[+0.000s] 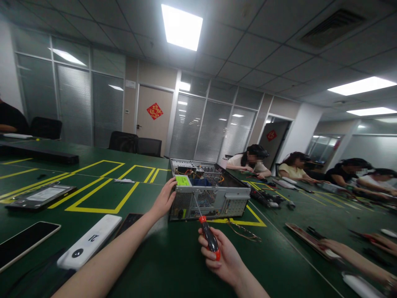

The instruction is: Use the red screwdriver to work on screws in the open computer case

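Note:
An opened computer case (231, 194) lies on the green table with its rear panel facing me. Inside it show a power supply with a bright yellow-green label (182, 181) and several coloured wires. My left hand (166, 198) rests against the left rear corner of the case, fingers stretched out beside the label. In my right hand (221, 252) is a red and black screwdriver (209, 236), gripped by its handle. Its thin shaft points up and away toward the rear panel; whether the tip touches a screw cannot be made out.
Left of my arm lie a hard drive (43, 194), a smartphone (26, 242) and a white device marked 21 (91, 240). Eyeglasses (245, 231) lie right of the case, near a dark bundle of parts (266, 196). Several people sit along the right side; a co-worker's hand (333, 247) is nearby.

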The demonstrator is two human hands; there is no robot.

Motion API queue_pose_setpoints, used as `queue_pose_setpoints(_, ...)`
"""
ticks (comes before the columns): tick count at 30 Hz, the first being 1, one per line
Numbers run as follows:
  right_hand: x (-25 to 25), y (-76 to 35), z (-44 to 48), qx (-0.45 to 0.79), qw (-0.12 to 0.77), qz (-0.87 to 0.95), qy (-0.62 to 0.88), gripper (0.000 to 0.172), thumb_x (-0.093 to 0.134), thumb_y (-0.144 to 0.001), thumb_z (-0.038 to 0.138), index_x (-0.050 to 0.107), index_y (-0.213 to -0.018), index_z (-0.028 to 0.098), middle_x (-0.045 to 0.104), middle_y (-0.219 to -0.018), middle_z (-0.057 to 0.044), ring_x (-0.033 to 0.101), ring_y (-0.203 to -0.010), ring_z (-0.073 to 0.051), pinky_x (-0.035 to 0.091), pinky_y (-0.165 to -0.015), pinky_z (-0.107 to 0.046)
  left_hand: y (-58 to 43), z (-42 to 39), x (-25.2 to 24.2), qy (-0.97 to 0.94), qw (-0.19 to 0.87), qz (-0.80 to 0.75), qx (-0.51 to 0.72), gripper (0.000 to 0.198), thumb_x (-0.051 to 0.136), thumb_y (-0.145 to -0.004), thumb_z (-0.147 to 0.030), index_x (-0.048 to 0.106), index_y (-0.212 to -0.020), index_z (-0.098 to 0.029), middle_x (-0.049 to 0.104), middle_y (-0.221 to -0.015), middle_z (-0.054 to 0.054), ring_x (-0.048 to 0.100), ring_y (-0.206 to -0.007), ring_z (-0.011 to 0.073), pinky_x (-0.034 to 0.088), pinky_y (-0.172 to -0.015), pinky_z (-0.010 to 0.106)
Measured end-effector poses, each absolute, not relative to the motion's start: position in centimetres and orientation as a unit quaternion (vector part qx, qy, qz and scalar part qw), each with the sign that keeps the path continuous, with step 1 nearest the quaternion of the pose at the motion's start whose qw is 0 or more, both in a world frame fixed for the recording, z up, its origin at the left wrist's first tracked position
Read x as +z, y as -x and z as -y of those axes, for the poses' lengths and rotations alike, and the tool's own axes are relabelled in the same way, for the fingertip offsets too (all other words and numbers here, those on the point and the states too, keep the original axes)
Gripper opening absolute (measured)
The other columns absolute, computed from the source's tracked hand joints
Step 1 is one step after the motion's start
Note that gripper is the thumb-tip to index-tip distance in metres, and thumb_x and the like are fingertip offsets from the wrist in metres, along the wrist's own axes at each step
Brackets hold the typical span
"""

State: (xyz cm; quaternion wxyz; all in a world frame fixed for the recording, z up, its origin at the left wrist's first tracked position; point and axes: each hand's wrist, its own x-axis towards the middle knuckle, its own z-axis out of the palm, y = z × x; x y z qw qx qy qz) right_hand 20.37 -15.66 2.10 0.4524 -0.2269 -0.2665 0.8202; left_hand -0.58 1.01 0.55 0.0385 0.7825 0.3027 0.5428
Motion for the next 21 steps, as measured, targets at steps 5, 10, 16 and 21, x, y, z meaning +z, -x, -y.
queue_pose_setpoints(5, 2.05, -20.44, 15.57, 0.820, 0.458, 0.266, 0.218, 0.026, 0.048, -0.083, 0.034, 0.055, -0.091, 0.010, 0.049, -0.062, 0.003, 0.026, -0.038, 0.000, 0.015, -0.031, -0.010, 0.58, -1.09, 0.49, -0.781, 0.040, -0.299, 0.547, 0.035, 0.030, -0.094, -0.032, 0.037, -0.127, -0.022, 0.035, -0.141, 0.009, 0.034, -0.131, 0.0199, 0.029, -0.108, 0.043)
queue_pose_setpoints(10, 2.02, -20.64, 15.45, 0.821, 0.466, 0.260, 0.205, 0.027, 0.046, -0.085, 0.033, 0.055, -0.091, 0.009, 0.049, -0.061, 0.004, 0.027, -0.037, 0.000, 0.017, -0.031, -0.010, 0.57, -1.02, 0.51, -0.782, 0.044, -0.297, 0.547, 0.035, 0.030, -0.094, -0.031, 0.037, -0.127, -0.022, 0.034, -0.141, 0.009, 0.034, -0.131, 0.0197, 0.029, -0.109, 0.043)
queue_pose_setpoints(16, 2.13, -20.85, 15.46, 0.822, 0.472, 0.250, 0.199, 0.027, 0.043, -0.086, 0.032, 0.054, -0.090, 0.008, 0.048, -0.059, 0.005, 0.025, -0.035, 0.001, 0.017, -0.030, -0.009, 0.59, -1.05, 0.54, -0.781, 0.041, -0.300, 0.546, 0.035, 0.031, -0.094, -0.030, 0.037, -0.127, -0.022, 0.034, -0.141, 0.010, 0.034, -0.131, 0.0203, 0.030, -0.108, 0.043)
queue_pose_setpoints(21, 2.24, -21.08, 15.44, 0.823, 0.476, 0.240, 0.197, 0.028, 0.041, -0.088, 0.033, 0.053, -0.092, 0.008, 0.048, -0.060, 0.005, 0.025, -0.035, 0.001, 0.017, -0.031, -0.009, 0.60, -0.89, 0.68, -0.783, 0.051, -0.299, 0.543, 0.035, 0.030, -0.094, -0.031, 0.036, -0.127, -0.022, 0.033, -0.141, 0.010, 0.032, -0.132, 0.0208, 0.029, -0.109, 0.044)
